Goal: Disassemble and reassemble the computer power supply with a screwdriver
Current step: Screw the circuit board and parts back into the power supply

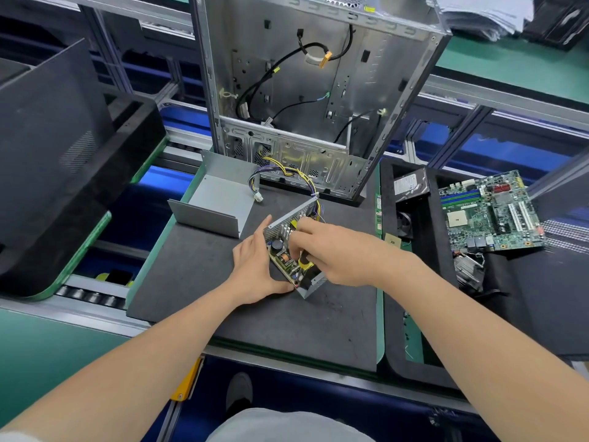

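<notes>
The opened power supply [282,250] lies on the black mat [255,317], its circuit board bare and its perforated metal wall standing at the far side. A bundle of yellow and purple wires [302,180] runs from it toward the case. My left hand [255,263] rests flat against the supply's left side, thumb at its near corner. My right hand [338,250] reaches over the board and grips a yellow and black screwdriver [304,261], whose tip is hidden among the components. The supply's grey metal cover [220,199] lies apart, behind and to the left.
An empty grey computer case [318,84] stands upright behind the mat. A green motherboard [490,212] and a hard drive [409,183] lie in a black foam tray at right, with a heatsink [468,269] below. A black foam block [63,161] fills the left.
</notes>
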`<state>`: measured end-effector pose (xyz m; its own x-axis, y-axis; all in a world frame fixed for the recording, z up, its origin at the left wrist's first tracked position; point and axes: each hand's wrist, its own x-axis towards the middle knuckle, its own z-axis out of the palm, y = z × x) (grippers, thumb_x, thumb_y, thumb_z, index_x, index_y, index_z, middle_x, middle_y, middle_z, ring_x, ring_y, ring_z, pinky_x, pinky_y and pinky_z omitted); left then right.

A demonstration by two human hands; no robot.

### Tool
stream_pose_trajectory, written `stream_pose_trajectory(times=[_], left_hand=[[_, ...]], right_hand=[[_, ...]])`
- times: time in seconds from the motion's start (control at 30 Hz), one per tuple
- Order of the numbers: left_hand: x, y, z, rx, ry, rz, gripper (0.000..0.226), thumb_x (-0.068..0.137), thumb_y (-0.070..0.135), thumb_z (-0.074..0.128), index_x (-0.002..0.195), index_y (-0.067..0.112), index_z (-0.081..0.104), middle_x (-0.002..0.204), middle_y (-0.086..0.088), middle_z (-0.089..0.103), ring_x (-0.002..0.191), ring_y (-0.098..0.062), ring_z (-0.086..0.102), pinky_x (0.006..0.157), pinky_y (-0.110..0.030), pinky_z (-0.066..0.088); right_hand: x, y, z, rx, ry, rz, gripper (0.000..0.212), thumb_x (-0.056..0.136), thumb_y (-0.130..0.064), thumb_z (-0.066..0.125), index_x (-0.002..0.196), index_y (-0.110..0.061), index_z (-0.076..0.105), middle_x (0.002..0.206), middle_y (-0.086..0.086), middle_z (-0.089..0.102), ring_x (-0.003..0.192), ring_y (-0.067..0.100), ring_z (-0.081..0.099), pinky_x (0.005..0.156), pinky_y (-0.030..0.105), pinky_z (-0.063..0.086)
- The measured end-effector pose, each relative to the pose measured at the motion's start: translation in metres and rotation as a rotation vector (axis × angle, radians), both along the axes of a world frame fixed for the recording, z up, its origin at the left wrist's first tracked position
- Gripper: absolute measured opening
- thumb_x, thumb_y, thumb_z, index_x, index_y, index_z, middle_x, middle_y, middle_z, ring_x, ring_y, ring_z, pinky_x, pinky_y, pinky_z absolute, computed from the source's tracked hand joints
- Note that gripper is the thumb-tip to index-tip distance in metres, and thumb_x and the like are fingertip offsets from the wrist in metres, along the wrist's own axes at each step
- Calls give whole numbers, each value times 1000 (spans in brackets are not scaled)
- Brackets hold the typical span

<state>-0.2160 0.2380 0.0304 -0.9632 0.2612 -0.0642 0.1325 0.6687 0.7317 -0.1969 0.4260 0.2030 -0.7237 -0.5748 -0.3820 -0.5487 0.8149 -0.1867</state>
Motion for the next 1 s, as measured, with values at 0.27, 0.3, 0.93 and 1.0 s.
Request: stream_pose_trajectory(times=[0.27,0.3,0.93,1.0], left_hand=[[-1,2,2,-3,-40,18,151,43,69,80,155,43,-19,155,-4,36,147,-22,26,112,-30,10],[-1,3,2,-4,-48,20,152,43,70,79,154,44,-22,155,-5,36,147,-22,25,112,-30,10],[-6,7,8,-117,-103,12,159,57,56,91,158,19,-25,172,-3,-8,159,-19,-13,126,-39,-10],[-6,7,7,-123,-103,7,159,57,57,91,158,19,-26,172,-3,-8,159,-19,-13,126,-40,-10]], right_hand=[[0,-12,-5,12,175,-76,25,104,-39,57,100,-16,52,81,3,55,82,33,59,62,39,45],[1,-13,-7,16,200,-117,30,104,-43,55,94,-17,47,73,1,45,76,33,54,59,37,39],[-1,2,-3,39,99,116,25,97,0,57,111,-20,58,113,-5,51,92,23,57,71,44,50],[0,-1,-4,8,123,92,16,98,-10,60,111,-20,59,109,-3,56,93,25,59,72,44,51]])
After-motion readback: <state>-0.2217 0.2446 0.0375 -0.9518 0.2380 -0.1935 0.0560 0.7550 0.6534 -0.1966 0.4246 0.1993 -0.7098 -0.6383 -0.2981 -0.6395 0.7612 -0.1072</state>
